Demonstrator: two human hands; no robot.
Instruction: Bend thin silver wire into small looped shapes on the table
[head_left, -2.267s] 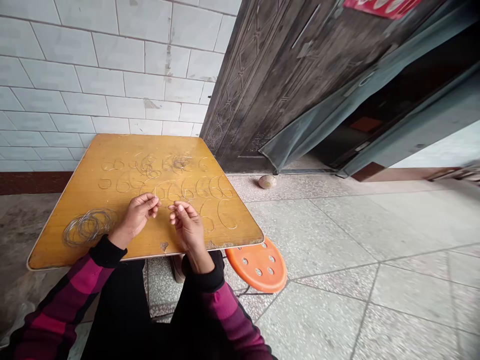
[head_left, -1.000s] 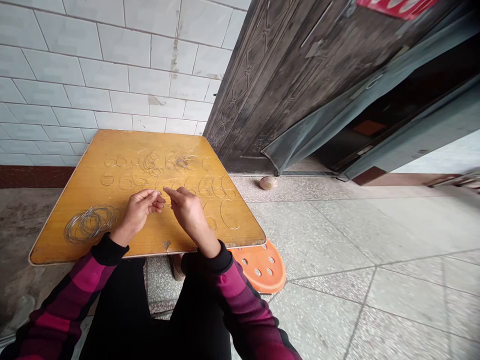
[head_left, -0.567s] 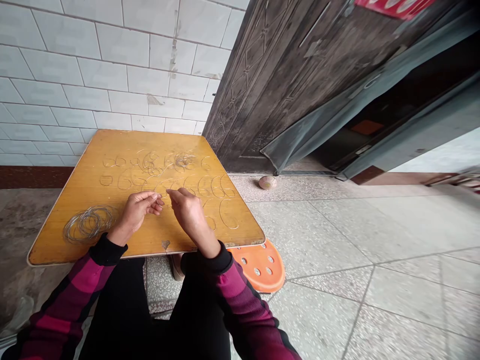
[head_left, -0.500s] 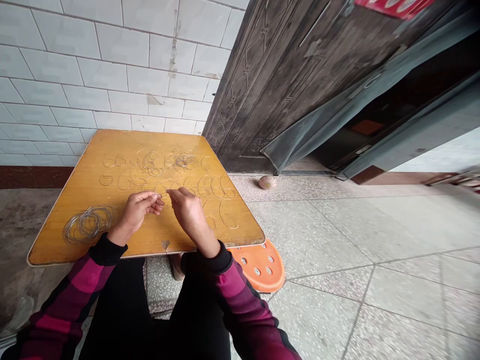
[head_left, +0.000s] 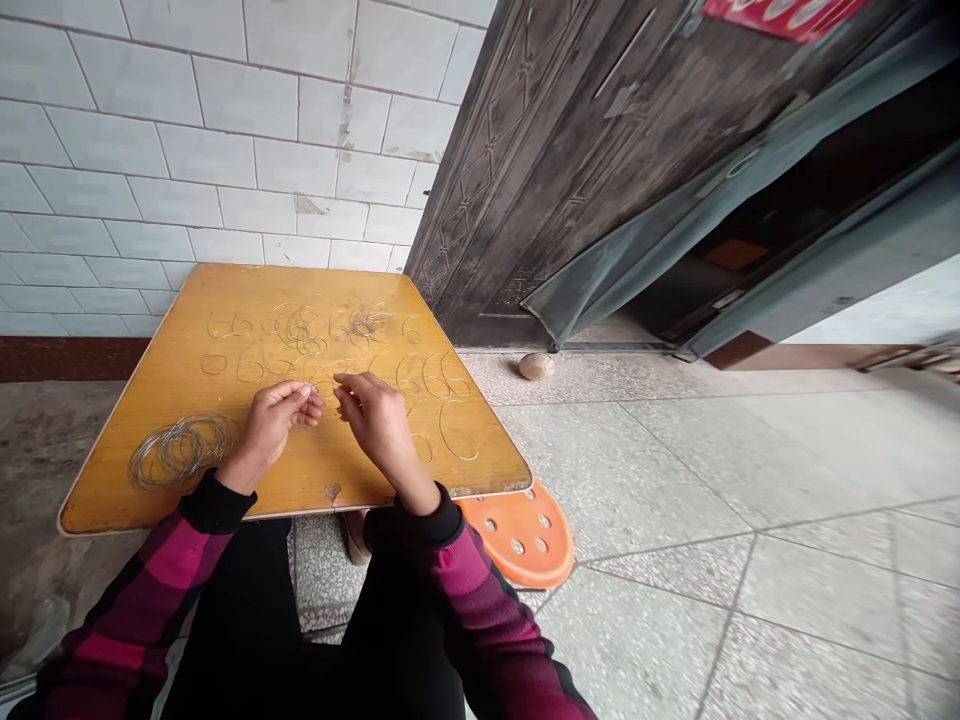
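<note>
Looking down on square yellow wooden tabletop (head_left: 150,420), set before white tiled wall (head_left: 225,130) and dark embossed metal door (head_left: 570,170); round orange perforated stool (head_left: 525,535) seen beyond near edge. Thin silver wire loops (head_left: 337,330) laid in rows; loose silver wire coil (head_left: 180,452) placed near left forearm. Left hand (head_left: 271,424) held over tabletop, fingertips (head_left: 311,396) pinched narrow, wire possibly held, too fine to tell. Right hand (head_left: 382,428) kept just beside it, fingers (head_left: 349,382) loosely parted, nothing visibly held.

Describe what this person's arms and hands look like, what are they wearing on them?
The left sleeve and right sleeve are long, in a magenta and black check. Each ends in a plain black cuff: the left cuff and the right cuff. The left hand and right hand are bare, without gloves.
</note>
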